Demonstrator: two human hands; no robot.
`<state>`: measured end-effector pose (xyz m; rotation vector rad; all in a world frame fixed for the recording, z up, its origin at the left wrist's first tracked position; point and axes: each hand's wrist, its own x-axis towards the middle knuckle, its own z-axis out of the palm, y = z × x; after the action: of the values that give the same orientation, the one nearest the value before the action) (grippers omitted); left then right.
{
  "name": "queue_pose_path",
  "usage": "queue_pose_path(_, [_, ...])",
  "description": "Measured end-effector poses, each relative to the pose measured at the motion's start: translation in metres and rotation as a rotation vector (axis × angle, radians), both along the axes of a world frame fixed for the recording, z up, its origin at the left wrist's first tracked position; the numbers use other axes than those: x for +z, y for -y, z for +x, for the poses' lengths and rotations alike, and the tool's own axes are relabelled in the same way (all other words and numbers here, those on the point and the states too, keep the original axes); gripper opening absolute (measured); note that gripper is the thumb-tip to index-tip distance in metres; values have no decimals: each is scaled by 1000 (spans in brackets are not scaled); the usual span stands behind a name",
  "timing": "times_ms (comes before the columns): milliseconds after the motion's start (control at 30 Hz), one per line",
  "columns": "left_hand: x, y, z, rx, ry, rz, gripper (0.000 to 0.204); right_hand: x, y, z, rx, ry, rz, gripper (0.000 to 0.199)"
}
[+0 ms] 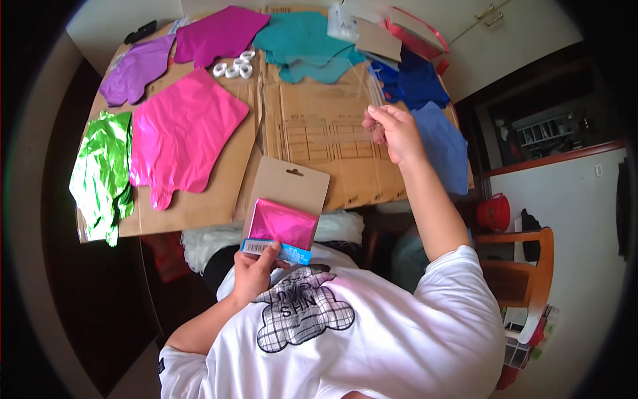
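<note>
Card (pixel 300 185), pink foil pack (pixel 286 225) on it: lower centre of frame, long axis near upright, top leaning right. Left hand (pixel 255 274), nearer: fingers clamped on its blue label (pixel 299 255). Right hand (pixel 397 130), upper right of card: fingers pinched on clear bag (pixel 355 90)

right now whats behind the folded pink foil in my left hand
A brown card, visible above the folded pink foil. The area directly behind the foil is covered, so it can't be seen.
</note>
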<state>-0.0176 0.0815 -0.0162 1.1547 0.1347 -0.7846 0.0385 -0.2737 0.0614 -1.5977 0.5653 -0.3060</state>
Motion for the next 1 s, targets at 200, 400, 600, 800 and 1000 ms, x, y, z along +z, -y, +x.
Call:
queue_pose_path(200, [-2, -24, -14, 1, 7, -31, 15, -27, -40, -14, -34, -66, -409, 27])
queue_pose_path(400, [3, -33, -21, 47, 18, -64, 18, -14, -59, -25, -20, -136, -938, 33])
queue_pose_path(600, [5, -25, -22, 49, -103, -97, 17, -1, -119, -120, 36, -30, -778, 33])
queue_pose_path(800, [1, -6, -29, 19, -192, -56, 16, -53, -196, -151, 300, -29, 580, 41])
queue_pose_path(1000, [-6, 4, -31, -8, -112, 4, 16, -78, -221, -135, -21, 135, 469, 24])
